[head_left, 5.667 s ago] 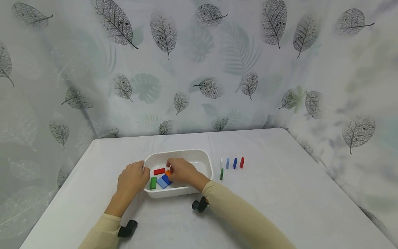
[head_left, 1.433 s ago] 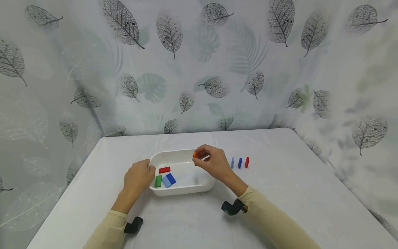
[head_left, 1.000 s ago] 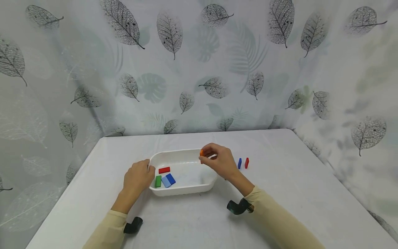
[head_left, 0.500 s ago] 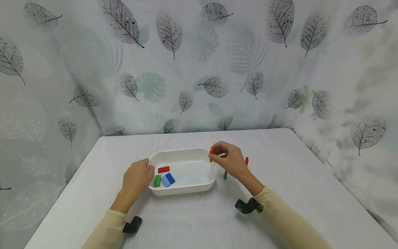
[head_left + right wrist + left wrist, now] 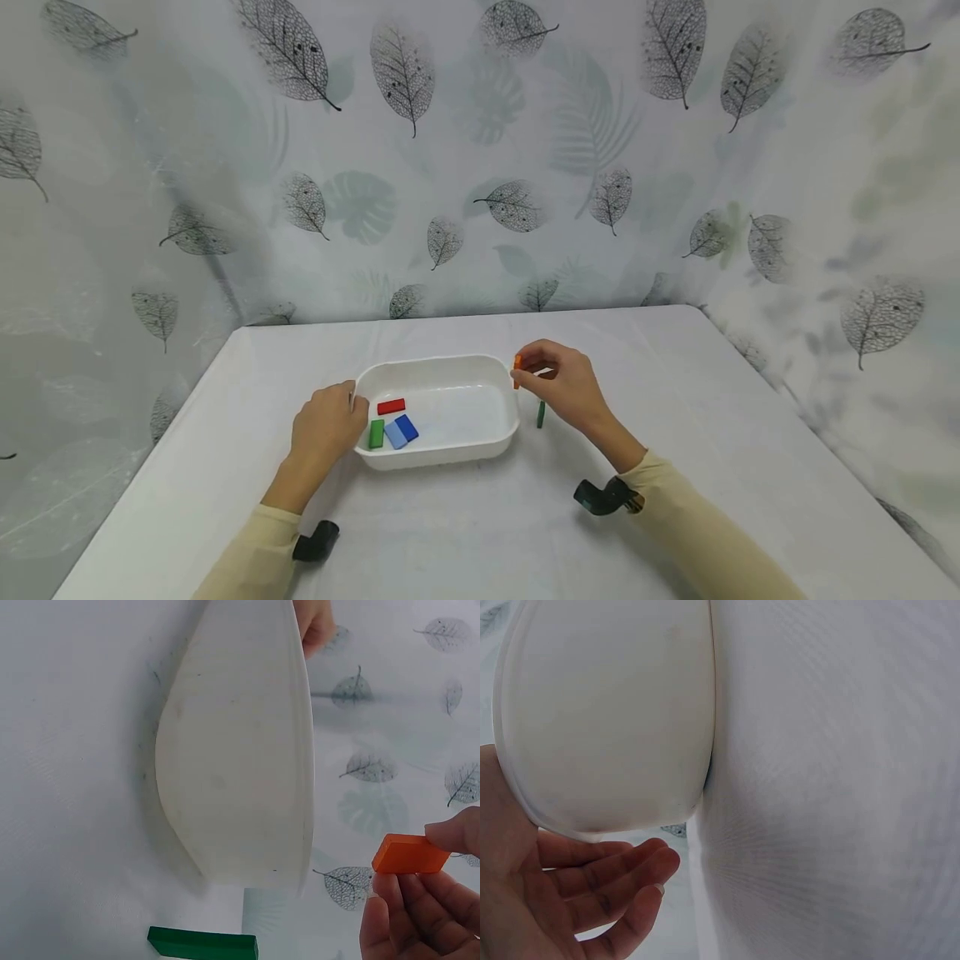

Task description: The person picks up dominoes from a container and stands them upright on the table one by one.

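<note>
My right hand (image 5: 566,379) pinches an orange domino-like block (image 5: 411,853) between thumb and fingertips, held upright just past the right rim of a white plastic tub (image 5: 450,454). My left hand (image 5: 326,423) grips the tub's left end at the rim; in the left wrist view its fingers (image 5: 622,900) curl beside the white wall. Inside the tub, at its left, lie a red block (image 5: 391,407), a green block (image 5: 377,434), a light blue block (image 5: 395,435) and a dark blue block (image 5: 407,427). On the table a second green block (image 5: 202,943) stands on edge below my right hand.
A white cloth covers the table (image 5: 450,533). Leaf-patterned curtain (image 5: 480,167) hangs behind and along both sides. My right hand hides the spot where other standing blocks were seen earlier.
My right hand has taken the orange block out of the tub and carried it right, past the rim, covering the row of standing blocks. My left hand stays on the tub.
</note>
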The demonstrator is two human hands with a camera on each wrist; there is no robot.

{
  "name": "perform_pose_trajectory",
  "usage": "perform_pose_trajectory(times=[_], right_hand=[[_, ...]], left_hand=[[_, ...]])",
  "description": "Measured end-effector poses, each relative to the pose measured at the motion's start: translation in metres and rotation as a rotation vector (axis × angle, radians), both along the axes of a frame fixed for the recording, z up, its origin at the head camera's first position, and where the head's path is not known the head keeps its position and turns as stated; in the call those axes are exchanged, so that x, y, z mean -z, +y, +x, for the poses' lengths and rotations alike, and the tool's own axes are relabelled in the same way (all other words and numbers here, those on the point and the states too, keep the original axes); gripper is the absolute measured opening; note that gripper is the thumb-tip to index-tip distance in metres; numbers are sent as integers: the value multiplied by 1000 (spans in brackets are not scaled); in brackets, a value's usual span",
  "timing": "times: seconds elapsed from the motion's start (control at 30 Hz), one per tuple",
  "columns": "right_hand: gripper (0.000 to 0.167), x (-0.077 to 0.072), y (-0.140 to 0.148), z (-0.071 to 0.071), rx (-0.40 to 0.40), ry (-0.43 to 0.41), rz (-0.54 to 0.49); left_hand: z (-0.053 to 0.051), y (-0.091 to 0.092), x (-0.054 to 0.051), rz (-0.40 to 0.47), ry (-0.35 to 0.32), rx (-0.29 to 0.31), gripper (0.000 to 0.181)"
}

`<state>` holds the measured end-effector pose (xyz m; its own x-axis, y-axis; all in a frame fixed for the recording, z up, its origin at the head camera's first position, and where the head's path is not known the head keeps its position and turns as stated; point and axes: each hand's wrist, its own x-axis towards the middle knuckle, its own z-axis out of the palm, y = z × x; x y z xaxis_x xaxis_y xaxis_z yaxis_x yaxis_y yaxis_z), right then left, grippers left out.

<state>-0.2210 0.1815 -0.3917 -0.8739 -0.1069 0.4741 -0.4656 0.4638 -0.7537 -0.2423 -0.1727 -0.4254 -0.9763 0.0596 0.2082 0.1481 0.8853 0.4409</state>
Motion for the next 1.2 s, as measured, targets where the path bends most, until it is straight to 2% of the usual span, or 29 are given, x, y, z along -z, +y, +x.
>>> perform_pose_trajectory(times=[0.17, 0.4, 0.73, 1.2], right_hand=[[23, -1, 7, 0, 20, -6, -2], [23, -1, 16, 2, 18, -22, -17], [20, 7, 30, 5, 51, -37, 10], [21, 15, 42, 10, 80, -59, 28]], left_hand=[[-1, -1, -2, -7, -7, 3, 42], [-1, -3, -1, -14, -3, 2, 38], [0, -2, -1, -21, 8, 1, 42], [2, -1, -4, -25, -11, -4, 40]])
